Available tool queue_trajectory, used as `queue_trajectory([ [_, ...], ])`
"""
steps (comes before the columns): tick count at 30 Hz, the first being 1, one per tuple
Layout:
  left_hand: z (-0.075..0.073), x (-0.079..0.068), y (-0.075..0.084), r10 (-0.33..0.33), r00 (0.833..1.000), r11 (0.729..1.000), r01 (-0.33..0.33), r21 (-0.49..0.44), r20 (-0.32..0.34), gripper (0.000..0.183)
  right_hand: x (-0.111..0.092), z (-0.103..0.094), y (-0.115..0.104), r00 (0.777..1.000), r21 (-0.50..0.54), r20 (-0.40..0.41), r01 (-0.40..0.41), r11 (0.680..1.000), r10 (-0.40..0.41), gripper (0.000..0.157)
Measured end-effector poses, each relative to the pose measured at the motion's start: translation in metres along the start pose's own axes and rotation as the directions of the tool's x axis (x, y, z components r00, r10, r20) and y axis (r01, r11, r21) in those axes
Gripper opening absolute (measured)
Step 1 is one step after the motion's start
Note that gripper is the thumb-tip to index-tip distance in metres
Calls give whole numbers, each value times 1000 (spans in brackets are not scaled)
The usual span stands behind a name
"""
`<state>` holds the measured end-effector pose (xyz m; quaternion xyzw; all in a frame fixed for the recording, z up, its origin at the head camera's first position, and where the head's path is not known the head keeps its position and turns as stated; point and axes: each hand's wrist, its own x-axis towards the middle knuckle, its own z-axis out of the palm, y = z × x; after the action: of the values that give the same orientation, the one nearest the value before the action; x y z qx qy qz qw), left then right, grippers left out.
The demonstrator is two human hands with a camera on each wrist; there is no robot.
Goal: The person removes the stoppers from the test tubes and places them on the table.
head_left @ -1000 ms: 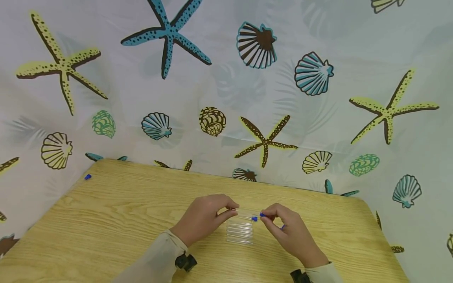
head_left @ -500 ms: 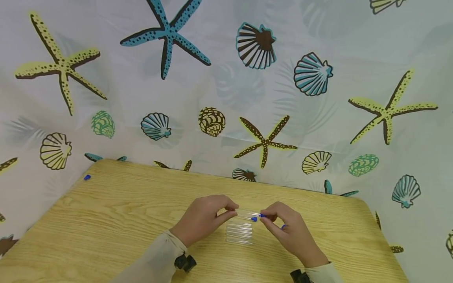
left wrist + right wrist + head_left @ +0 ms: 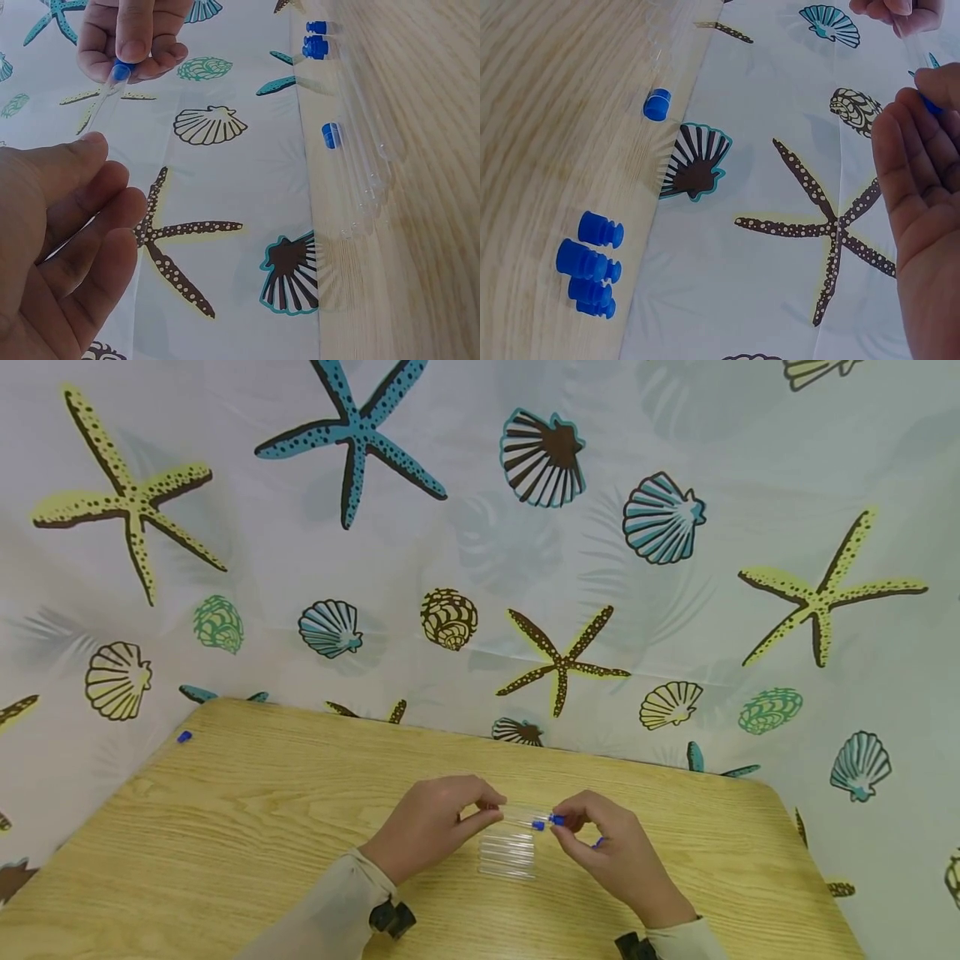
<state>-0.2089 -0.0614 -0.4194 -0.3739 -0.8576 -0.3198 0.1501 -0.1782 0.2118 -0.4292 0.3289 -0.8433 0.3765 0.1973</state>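
My left hand pinches the bottom end of a clear, slim test tube, held level above the table. At its other end my right hand pinches a blue stopper between thumb and index finger. That stopper sits in the tube's mouth. Below lies a row of several clear tubes side by side on the table. The farthest of these has a blue stopper in its right end. In the right wrist view, several loose blue stoppers lie clustered on the wood.
The wooden table has a rounded far edge against a hanging cloth printed with starfish and shells. A single blue stopper lies near the table's far left corner. A dark camera is strapped to each wrist.
The right hand's blue stopper, apart from the tube's mouth a second ago, has met it and now sits in it. Both hands have otherwise barely moved.
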Motion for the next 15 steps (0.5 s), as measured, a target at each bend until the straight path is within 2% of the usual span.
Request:
queue_trajectory([
  [15, 1, -1, -2, -17, 1000, 1000, 17, 7, -18, 12, 0, -2, 0, 999, -79, -31, 23, 997, -25, 27],
])
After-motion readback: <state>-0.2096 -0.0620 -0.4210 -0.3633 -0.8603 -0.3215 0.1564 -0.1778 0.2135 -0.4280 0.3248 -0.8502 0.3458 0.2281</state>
